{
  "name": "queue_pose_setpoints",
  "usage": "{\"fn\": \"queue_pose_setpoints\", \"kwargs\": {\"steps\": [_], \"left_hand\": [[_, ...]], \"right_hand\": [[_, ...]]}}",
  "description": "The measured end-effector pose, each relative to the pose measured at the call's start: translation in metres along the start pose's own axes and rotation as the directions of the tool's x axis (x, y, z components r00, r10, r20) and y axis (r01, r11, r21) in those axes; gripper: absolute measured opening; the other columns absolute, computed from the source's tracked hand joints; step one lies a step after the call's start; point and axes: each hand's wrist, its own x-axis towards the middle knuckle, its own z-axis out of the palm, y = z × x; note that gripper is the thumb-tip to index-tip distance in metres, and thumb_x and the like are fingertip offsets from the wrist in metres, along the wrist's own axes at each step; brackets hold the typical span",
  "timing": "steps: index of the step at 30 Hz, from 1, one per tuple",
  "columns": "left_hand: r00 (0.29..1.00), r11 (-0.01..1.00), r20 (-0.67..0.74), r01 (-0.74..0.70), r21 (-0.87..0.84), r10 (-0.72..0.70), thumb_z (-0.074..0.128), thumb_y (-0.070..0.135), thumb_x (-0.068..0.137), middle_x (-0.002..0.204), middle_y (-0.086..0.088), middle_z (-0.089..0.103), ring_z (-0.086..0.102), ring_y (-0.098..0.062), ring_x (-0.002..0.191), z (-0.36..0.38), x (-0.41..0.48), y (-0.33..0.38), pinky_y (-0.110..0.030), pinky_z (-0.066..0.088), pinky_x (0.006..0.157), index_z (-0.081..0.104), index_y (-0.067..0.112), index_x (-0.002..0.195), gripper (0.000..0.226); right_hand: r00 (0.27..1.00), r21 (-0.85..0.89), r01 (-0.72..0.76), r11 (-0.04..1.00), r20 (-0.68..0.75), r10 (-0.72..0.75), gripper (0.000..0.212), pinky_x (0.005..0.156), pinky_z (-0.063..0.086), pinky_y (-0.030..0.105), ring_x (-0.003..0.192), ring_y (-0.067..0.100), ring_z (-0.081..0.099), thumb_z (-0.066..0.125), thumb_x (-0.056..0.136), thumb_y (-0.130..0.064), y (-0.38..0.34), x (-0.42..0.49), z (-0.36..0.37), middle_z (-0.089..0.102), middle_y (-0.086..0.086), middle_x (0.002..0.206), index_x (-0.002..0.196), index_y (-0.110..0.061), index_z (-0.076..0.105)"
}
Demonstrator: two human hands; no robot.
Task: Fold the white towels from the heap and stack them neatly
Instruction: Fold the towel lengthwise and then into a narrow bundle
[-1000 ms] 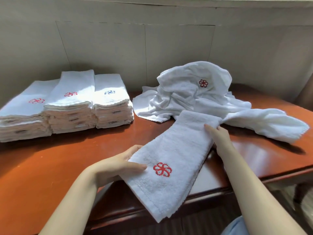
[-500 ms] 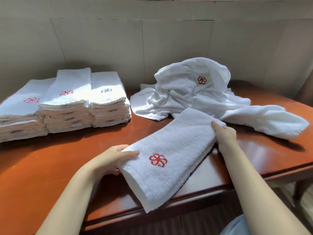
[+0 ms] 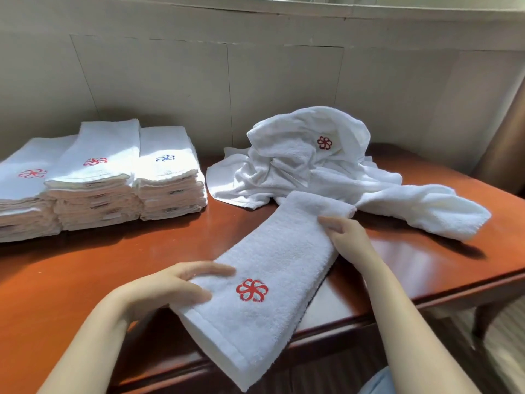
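A folded white towel [image 3: 272, 268] with a red flower emblem lies diagonally across the table's front edge, its near end hanging over. My left hand [image 3: 173, 285] grips its near left side, fingers on top. My right hand [image 3: 346, 237] pinches its far right edge. Behind it sits the loose heap of white towels [image 3: 312, 163], one arm of cloth trailing to the right. Three stacks of folded towels [image 3: 96, 180] stand side by side at the back left.
The reddish wooden table [image 3: 85, 280] ends in a front edge just below my hands and a right corner with a curved leg. A beige panelled wall runs close behind the stacks and heap.
The folded towel has been tidied and pulled slightly toward me. My left hand slid onto its top beside the emblem, and my right hand shifted down along the right edge.
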Motion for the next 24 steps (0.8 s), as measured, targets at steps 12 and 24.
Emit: {"fn": "queue_pose_setpoints", "kwargs": {"steps": [12, 24], "left_hand": [[0.991, 0.997, 0.108, 0.07, 0.044, -0.075, 0.073, 0.025, 0.073, 0.139, 0.01, 0.04, 0.057, -0.024, 0.082, 0.012, -0.003, 0.005, -0.028, 0.051, 0.068, 0.044, 0.057, 0.129, 0.071], [0.989, 0.927, -0.138, -0.005, -0.376, -0.051, 0.052, 0.03, 0.098, 0.133, 0.003, 0.052, 0.058, -0.016, 0.114, 0.007, 0.101, 0.028, -0.031, 0.052, 0.092, 0.04, 0.035, 0.141, 0.045]], "right_hand": [[0.951, 0.483, -0.218, 0.848, -0.092, 0.296, 0.039, 0.086, 0.049, 0.029, 0.099, 0.022, 0.058, 0.045, 0.096, 0.001, -0.001, 0.011, 0.009, 0.058, 0.014, 0.119, 0.135, -0.005, 0.05], [0.973, 0.217, -0.23, 0.949, 0.07, 0.22, 0.082, 0.088, 0.042, 0.029, 0.111, 0.02, 0.048, 0.055, 0.077, 0.007, -0.032, -0.025, 0.014, 0.043, 0.0, 0.125, 0.146, -0.03, 0.03]]}}
